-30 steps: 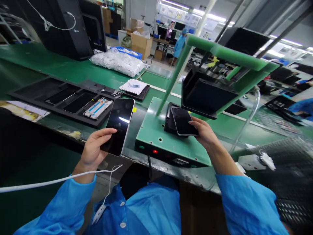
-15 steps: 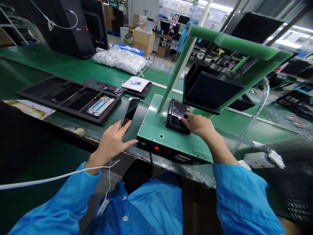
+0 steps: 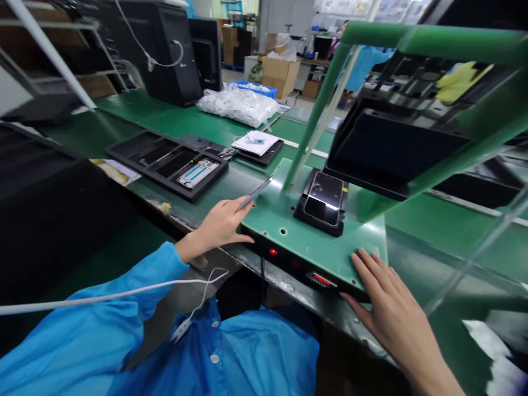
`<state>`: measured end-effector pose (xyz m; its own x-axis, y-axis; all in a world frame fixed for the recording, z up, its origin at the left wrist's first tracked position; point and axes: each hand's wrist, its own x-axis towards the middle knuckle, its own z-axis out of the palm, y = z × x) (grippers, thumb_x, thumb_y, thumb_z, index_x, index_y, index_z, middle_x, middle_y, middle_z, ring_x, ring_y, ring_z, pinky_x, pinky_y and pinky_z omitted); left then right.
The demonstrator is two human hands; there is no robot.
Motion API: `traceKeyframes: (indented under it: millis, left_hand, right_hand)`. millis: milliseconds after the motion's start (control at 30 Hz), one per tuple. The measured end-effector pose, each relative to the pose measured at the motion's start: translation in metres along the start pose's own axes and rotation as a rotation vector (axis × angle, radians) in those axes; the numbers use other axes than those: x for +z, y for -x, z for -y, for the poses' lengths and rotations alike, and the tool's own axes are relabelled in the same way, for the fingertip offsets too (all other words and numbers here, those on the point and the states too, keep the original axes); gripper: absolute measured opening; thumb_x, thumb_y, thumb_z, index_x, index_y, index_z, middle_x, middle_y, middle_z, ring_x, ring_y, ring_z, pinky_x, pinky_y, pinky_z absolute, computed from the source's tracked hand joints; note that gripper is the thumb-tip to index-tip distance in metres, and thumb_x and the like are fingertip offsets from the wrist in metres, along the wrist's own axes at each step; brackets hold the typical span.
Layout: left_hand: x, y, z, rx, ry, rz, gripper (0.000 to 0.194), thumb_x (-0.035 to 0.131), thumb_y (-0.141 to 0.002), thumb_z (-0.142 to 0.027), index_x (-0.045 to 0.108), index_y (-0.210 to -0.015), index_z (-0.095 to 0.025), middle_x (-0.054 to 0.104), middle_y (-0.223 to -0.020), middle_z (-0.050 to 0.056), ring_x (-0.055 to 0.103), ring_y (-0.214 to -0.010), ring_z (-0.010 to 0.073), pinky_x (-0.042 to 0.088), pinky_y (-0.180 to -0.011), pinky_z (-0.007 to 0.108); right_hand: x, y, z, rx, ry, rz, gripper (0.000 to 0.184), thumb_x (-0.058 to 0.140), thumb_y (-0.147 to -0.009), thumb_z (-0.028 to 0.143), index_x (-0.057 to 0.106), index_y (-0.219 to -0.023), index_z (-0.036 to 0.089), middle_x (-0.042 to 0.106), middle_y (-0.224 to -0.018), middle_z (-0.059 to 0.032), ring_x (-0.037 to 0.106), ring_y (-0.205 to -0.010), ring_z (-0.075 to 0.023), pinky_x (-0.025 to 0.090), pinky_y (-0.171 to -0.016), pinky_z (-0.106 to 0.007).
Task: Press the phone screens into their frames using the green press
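My left hand (image 3: 223, 223) grips a thin phone (image 3: 256, 192), seen nearly edge-on, between its fingers. Its thumb is at the front left corner of a green press fixture (image 3: 301, 245). Spread over the fixture's front right corner is my right hand (image 3: 390, 302), holding nothing, fingers on the top plate and thumb along the front face. Another phone (image 3: 324, 201), screen up with a yellow tab, lies in a black cradle (image 3: 304, 212) on the plate. Above it hangs a black press block (image 3: 406, 151). A red light and a small red display glow on the front face.
Left on the bench lies a black compartment tray (image 3: 202, 191) with phone parts. Behind it are papers (image 3: 256, 142) on a black tray, a bag of white pieces (image 3: 239, 104) and a black computer case (image 3: 152, 60). A white cord (image 3: 124, 294) crosses my left sleeve.
My right hand has left the phone in the cradle and moved to the fixture's front right corner. The phone in my left hand has tilted edge-on. The small display now glows red.
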<state>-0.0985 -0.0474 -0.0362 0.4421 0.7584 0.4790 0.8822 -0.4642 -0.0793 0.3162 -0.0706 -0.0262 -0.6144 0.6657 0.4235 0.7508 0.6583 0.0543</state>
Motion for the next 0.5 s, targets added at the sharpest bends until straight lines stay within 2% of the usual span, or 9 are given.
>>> traceKeyframes:
  millis: [67,133,200,267,333,367,433,500]
  left_hand:
    - [-0.003,0.004,0.006,-0.015,0.041,-0.031,0.095,0.071,-0.079,-0.072,0.051,-0.144,-0.004,0.059,-0.134,0.029,0.065,-0.118,0.0373,0.056,-0.096,0.043]
    - [-0.015,0.011,0.021,-0.073,0.085,-0.105,0.071,0.06,-0.093,-0.061,0.055,-0.141,-0.009,0.064,-0.13,0.023,0.068,-0.112,0.0318,0.058,-0.094,0.039]
    - [-0.033,0.02,0.047,-0.185,0.112,-0.165,0.05,0.048,-0.103,-0.042,0.055,-0.143,-0.014,0.065,-0.133,0.018,0.068,-0.115,0.0273,0.055,-0.1,0.036]
    - [-0.054,0.024,0.082,-0.354,0.11,-0.164,0.055,0.046,-0.101,-0.029,0.042,-0.154,-0.017,0.059,-0.143,0.015,0.064,-0.124,0.0271,0.051,-0.107,0.036]
    - [-0.069,0.023,0.122,-0.571,0.066,-0.085,0.071,0.048,-0.095,-0.024,0.023,-0.162,-0.017,0.056,-0.147,0.014,0.063,-0.126,0.0286,0.05,-0.108,0.037]
    - [-0.072,0.019,0.142,-0.68,0.03,-0.021,0.074,0.048,-0.094,-0.021,0.021,-0.163,-0.018,0.058,-0.145,0.013,0.063,-0.125,0.0289,0.05,-0.107,0.037]
    - [-0.068,0.011,0.177,-0.836,-0.047,0.12,0.068,0.046,-0.091,-0.015,0.035,-0.158,-0.02,0.063,-0.14,0.011,0.063,-0.125,0.03,0.048,-0.108,0.038]
    - [-0.052,0.004,0.202,-0.913,-0.076,0.198,0.061,0.045,-0.088,-0.011,0.053,-0.148,-0.021,0.067,-0.133,0.011,0.064,-0.122,0.0319,0.048,-0.107,0.039]
  right_hand:
    - [0.004,-0.002,0.002,0.004,-0.062,-0.06,0.072,0.045,-0.103,0.056,0.027,-0.163,0.021,0.042,-0.157,-0.0107,0.041,-0.143,-0.0355,0.036,-0.119,-0.055]
    - [0.008,-0.003,0.005,0.037,-0.119,-0.138,0.072,0.05,-0.101,0.058,0.033,-0.161,0.021,0.046,-0.155,-0.0101,0.044,-0.142,-0.0352,0.035,-0.12,-0.054]
    - [0.013,-0.002,0.009,0.093,-0.156,-0.221,0.067,0.054,-0.101,0.052,0.038,-0.159,0.023,0.05,-0.151,-0.0092,0.047,-0.139,-0.0343,0.035,-0.12,-0.054]
    - [0.018,-0.002,0.012,0.139,-0.188,-0.284,0.062,0.058,-0.1,0.047,0.043,-0.156,0.024,0.054,-0.148,-0.0087,0.051,-0.136,-0.034,0.036,-0.12,-0.053]
    - [0.023,-0.003,0.016,0.175,-0.215,-0.327,0.059,0.061,-0.099,0.046,0.049,-0.153,0.024,0.056,-0.145,-0.0084,0.054,-0.133,-0.034,0.037,-0.119,-0.054]
    - [0.024,-0.004,0.017,0.186,-0.224,-0.34,0.058,0.062,-0.099,0.046,0.051,-0.151,0.024,0.057,-0.144,-0.0084,0.054,-0.132,-0.0341,0.037,-0.119,-0.054]
    - [0.025,-0.005,0.018,0.198,-0.231,-0.351,0.056,0.062,-0.098,0.046,0.054,-0.149,0.023,0.058,-0.142,-0.0088,0.055,-0.131,-0.0345,0.037,-0.119,-0.054]
    - [0.025,-0.005,0.017,0.196,-0.228,-0.345,0.056,0.061,-0.099,0.048,0.055,-0.147,0.02,0.059,-0.142,-0.0096,0.055,-0.131,-0.0347,0.038,-0.118,-0.053]
